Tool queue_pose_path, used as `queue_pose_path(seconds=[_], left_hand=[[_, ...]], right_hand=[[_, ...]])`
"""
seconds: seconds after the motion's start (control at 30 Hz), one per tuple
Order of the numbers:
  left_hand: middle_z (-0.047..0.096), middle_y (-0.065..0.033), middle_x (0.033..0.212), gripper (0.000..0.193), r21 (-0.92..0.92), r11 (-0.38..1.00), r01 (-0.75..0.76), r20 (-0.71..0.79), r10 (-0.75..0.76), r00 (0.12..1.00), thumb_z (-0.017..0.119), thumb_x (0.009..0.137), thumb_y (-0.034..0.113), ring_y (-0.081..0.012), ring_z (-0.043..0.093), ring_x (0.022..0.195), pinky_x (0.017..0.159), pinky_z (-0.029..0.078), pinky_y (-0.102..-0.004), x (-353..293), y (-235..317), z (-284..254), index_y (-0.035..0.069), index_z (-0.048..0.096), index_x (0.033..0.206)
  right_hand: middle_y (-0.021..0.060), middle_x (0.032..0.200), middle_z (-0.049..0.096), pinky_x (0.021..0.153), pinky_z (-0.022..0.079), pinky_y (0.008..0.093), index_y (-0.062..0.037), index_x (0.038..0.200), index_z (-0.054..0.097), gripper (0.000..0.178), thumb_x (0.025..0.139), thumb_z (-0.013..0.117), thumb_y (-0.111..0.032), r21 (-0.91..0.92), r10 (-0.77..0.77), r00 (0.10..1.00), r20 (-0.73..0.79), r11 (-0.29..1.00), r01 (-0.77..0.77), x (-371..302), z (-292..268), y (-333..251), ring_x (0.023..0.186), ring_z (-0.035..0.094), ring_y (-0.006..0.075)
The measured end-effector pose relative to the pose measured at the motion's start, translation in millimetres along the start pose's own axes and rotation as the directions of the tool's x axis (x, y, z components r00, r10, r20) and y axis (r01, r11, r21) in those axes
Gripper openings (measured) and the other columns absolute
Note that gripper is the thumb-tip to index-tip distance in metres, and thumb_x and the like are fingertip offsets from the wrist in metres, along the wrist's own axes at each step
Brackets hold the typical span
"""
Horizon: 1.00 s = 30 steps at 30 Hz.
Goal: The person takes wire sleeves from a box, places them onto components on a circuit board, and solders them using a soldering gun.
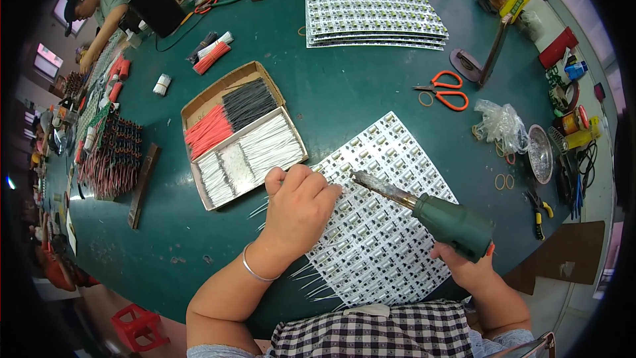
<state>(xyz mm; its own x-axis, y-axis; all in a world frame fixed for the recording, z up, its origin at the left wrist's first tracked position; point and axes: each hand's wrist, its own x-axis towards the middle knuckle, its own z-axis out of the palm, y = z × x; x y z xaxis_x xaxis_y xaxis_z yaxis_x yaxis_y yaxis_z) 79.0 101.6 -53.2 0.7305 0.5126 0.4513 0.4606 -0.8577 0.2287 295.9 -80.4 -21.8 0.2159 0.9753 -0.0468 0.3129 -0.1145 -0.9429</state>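
Note:
A white sheet of small circuit boards [397, 159] lies slanted in front of me on the green table. My right hand [474, 272] grips a green soldering iron [454, 225], its blackened metal tip pointing left above the sheet. Over the sheet's upper left edge, my left hand [301, 202] is closed with the fingers pinched together; what they hold is hidden. Thin white wires [315, 285] stick out along the sheet's left edge. Just beyond my left hand sits a cardboard box [286, 101] with red wires [209, 130], black wires [250, 103] and white wires [271, 142] in separate sections.
Stacked board sheets [374, 10] lie at the far side. Orange-handled scissors [447, 89], a plastic bag [501, 124], a metal dish [540, 154] and pliers [540, 215] are to the right. Bundled wire assemblies [109, 152] and a bar [144, 185] stand left. Another person [112, 6] works at far left.

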Motion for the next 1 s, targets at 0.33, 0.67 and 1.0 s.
queue_pose_path(seconds=[0.33, 0.67, 1.0], left_hand=[[0.051, 0.0037, 0.070, 0.017, 0.032, 0.998, -0.046, -0.021, 0.046, 0.999, 0.068, 0.063, 0.008, -0.0148, 0.049, 0.072, 0.072, 0.028, -0.0340, -2.3, 6.3, -2.3, 0.013, 0.065, 0.078], [0.051, 0.0037, 0.069, 0.017, 0.030, 0.998, -0.060, -0.012, 0.060, 0.998, 0.069, 0.062, 0.008, -0.0150, 0.049, 0.072, 0.071, 0.029, -0.0337, -3.8, 4.1, 0.9, 0.013, 0.063, 0.077], [0.051, 0.0029, 0.070, 0.017, 0.034, 0.998, -0.061, 0.001, 0.061, 0.998, 0.069, 0.061, 0.009, -0.0156, 0.049, 0.072, 0.070, 0.029, -0.0345, -4.0, 3.9, 1.1, 0.013, 0.063, 0.077]], right_hand=[[0.0068, 0.087, 0.058, 0.060, 0.050, 0.0264, 0.0026, 0.112, 0.056, 0.031, 0.082, 0.059, -0.006, 0.113, 0.079, 0.995, -0.057, 0.991, -0.072, -5.5, 4.9, 2.9, 0.066, 0.058, 0.0129], [0.0123, 0.103, 0.063, 0.083, 0.048, 0.0285, 0.0046, 0.115, 0.051, 0.048, 0.072, 0.071, -0.005, -0.036, 0.060, 0.998, 0.038, 0.998, -0.058, -2.1, 2.2, 4.2, 0.092, 0.061, 0.0159], [0.0110, 0.097, 0.063, 0.080, 0.048, 0.0298, 0.0054, 0.113, 0.050, 0.043, 0.073, 0.065, -0.002, -0.038, 0.015, 0.998, 0.066, 0.999, -0.013, -2.9, 7.6, -1.9, 0.088, 0.062, 0.0169]])
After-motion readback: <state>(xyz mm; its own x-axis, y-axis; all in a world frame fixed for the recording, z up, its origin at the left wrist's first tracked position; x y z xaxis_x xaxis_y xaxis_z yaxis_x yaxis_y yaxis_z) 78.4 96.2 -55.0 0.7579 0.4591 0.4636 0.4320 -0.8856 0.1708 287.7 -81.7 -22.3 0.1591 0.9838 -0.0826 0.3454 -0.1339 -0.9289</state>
